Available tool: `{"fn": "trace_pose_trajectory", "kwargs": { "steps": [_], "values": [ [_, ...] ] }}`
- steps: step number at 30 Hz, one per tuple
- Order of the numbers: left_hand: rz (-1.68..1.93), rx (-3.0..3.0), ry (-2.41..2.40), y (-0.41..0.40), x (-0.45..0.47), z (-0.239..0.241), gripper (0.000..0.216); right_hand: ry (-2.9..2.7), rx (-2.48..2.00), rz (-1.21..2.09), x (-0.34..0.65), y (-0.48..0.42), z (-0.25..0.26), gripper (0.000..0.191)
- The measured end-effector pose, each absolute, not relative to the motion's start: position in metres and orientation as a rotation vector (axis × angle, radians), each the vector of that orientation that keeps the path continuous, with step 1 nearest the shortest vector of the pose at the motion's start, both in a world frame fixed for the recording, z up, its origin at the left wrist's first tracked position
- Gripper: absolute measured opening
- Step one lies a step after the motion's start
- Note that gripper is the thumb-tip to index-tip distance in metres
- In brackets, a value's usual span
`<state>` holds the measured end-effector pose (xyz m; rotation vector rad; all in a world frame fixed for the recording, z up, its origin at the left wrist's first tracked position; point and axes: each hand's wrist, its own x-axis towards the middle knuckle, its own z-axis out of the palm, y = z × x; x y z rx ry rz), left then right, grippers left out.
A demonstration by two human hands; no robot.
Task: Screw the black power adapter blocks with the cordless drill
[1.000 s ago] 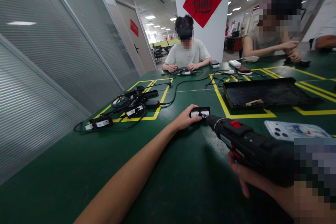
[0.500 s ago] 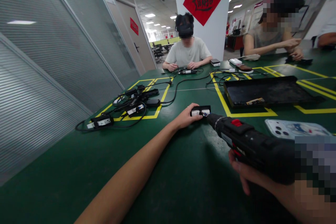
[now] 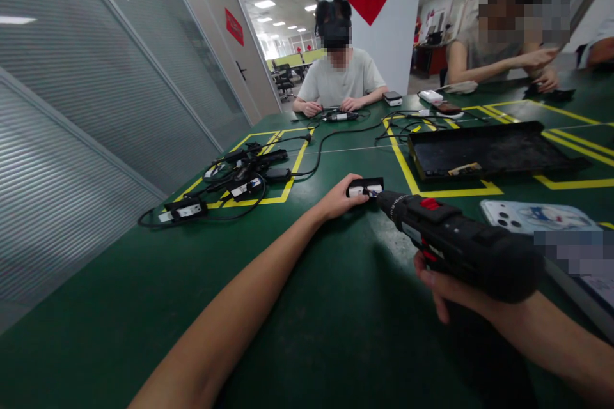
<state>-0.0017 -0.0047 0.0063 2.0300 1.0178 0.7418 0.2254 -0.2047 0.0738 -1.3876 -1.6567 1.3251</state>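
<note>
Though the view of the table (image 3: 119,313) has dipped a bit, the drill (image 3: 463,239) hasn't really budged: right hand (image 3: 453,284) wrapped round it, left hand (image 3: 341,198) pinching the block (image 3: 357,191) on the table, bit (image 3: 374,193) right up by it, so work seems steady.

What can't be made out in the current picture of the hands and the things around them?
All in the head view:
- Bit tip of the drill: too small to tell whether it touches a screw.
- Left end of the black-and-white part: covered by the left hand.
- Most fingers of the right hand: hidden by the drill.
- Flat object: cut by the right edge, partly pixelated.
</note>
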Motion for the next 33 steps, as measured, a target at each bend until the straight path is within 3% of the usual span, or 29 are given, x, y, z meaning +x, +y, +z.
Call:
{"fn": "trace_pose_trajectory", "kwargs": {
  "steps": [33],
  "values": [
    [0.738, 2.039, 0.961, 0.0002, -0.0028, 0.0040, 0.048, -1.710, -1.543, 1.324, 0.2260, -0.2039, 0.0753, 0.025]
  ]
}}
